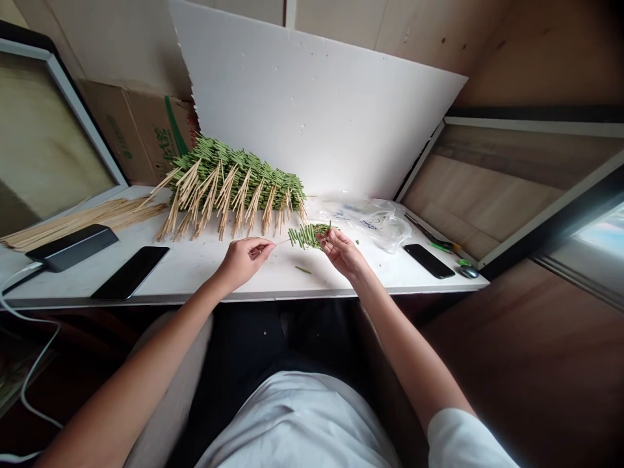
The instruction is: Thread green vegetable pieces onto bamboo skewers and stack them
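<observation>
My left hand (248,259) is closed in a pinch around the bare end of a thin wooden skewer (281,242). Short cut green bean pieces (303,236) lie crosswise in a row along it, though some may be loose on the table behind. At the far end, the fingers of my right hand (341,250) pinch a green bean piece (330,225). One loose green bean piece (303,269) rests on the white table just below. Behind my left hand stands a large stack of filled green bean skewers (238,172), their bare sticks pointing towards me.
Bare skewers (82,218) are spread at the left, near a black box-shaped device (73,247) with a white cable and a phone (130,273). A clear plastic bag (375,221) and another phone (429,260) lie to the right. A white foam board (312,97) leans behind.
</observation>
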The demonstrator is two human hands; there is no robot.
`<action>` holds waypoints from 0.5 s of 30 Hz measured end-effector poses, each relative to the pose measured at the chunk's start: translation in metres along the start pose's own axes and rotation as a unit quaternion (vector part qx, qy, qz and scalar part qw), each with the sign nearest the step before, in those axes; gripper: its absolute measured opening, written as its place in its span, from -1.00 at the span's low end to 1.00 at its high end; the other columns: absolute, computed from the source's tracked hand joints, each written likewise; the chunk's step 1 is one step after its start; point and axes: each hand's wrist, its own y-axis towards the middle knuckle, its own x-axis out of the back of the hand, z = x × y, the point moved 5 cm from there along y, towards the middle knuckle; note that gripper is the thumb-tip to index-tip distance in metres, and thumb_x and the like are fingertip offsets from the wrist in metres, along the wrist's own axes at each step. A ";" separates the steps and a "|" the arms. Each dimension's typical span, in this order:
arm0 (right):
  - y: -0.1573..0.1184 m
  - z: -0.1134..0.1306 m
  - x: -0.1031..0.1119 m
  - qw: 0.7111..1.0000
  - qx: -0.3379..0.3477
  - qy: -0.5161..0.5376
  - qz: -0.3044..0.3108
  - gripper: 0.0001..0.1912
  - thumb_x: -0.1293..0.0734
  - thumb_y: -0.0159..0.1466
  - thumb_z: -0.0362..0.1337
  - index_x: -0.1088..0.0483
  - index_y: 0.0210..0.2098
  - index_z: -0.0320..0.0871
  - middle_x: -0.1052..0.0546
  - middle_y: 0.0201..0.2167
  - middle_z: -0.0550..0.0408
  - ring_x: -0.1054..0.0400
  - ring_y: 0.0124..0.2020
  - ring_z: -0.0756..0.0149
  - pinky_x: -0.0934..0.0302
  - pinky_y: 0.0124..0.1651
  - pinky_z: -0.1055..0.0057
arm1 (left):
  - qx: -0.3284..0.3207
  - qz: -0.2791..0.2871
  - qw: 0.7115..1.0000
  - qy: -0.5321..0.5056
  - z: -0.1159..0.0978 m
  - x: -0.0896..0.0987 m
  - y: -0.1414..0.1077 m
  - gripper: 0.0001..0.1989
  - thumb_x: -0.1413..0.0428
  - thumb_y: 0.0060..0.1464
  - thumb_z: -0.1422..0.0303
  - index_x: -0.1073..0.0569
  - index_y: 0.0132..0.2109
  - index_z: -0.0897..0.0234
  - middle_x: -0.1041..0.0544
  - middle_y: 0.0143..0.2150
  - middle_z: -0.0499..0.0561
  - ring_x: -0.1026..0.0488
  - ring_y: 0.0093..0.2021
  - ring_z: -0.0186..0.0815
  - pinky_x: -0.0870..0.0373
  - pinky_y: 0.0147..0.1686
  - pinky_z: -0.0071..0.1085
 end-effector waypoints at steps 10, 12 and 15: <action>-0.005 -0.003 -0.006 0.999 -0.022 -0.002 0.026 -0.58 -0.67 0.10 0.05 -0.61 -0.17 0.01 -0.69 0.01 0.08 -0.53 0.20 0.15 -0.49 0.14 0.35 | -0.010 0.006 1.000 0.007 -0.006 -0.002 -0.001 -0.67 -0.24 0.30 0.11 -0.69 -0.12 0.31 -0.72 -0.21 0.14 -0.64 -0.28 -0.20 -0.58 -0.28 -0.36; -0.005 -0.003 -0.006 1.000 -0.021 0.002 0.022 -0.60 -0.66 0.11 0.04 -0.62 -0.16 0.01 -0.70 0.00 0.09 -0.54 0.18 0.17 -0.50 0.12 0.37 | -0.010 0.007 1.000 0.008 -0.006 -0.002 -0.001 -0.68 -0.24 0.30 0.12 -0.70 -0.12 0.30 -0.72 -0.20 0.14 -0.64 -0.27 -0.20 -0.58 -0.28 -0.36; -0.005 -0.002 -0.006 1.000 -0.018 -0.004 0.016 -0.61 -0.65 0.13 0.04 -0.63 -0.16 0.01 -0.71 -0.01 0.09 -0.55 0.18 0.16 -0.50 0.11 0.37 | -0.011 0.006 1.000 0.011 -0.006 -0.001 -0.001 -0.69 -0.24 0.30 0.13 -0.70 -0.12 0.30 -0.72 -0.19 0.14 -0.64 -0.26 -0.19 -0.57 -0.28 -0.36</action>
